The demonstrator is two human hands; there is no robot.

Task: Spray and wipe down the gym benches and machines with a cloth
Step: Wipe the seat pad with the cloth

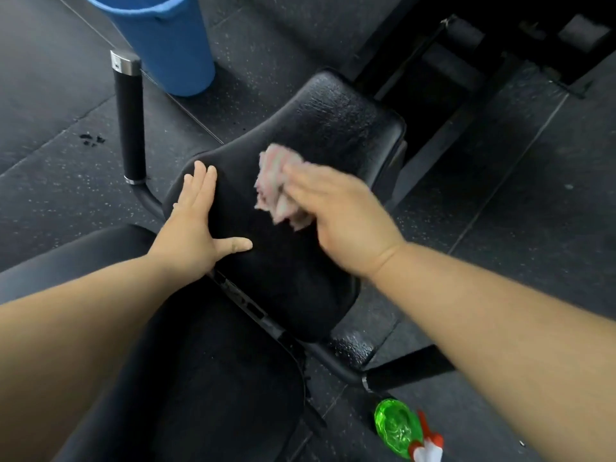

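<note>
A black padded machine seat (320, 128) fills the middle of the view, its far end glistening wet. My right hand (343, 211) presses a crumpled pinkish-grey cloth (276, 185) onto the pad's middle; hand and cloth are blurred by motion. My left hand (196, 225) lies flat with straight fingers on the pad's left edge, thumb spread out. A green spray bottle (398, 428) with a red and white trigger lies on the floor at the bottom right, away from both hands.
A blue bucket (166, 41) stands on the rubber floor at the top left. An upright black handle with chrome cap (128, 118) rises left of the seat. A second black pad (186, 378) sits below. Dark machine frame (466, 61) at upper right.
</note>
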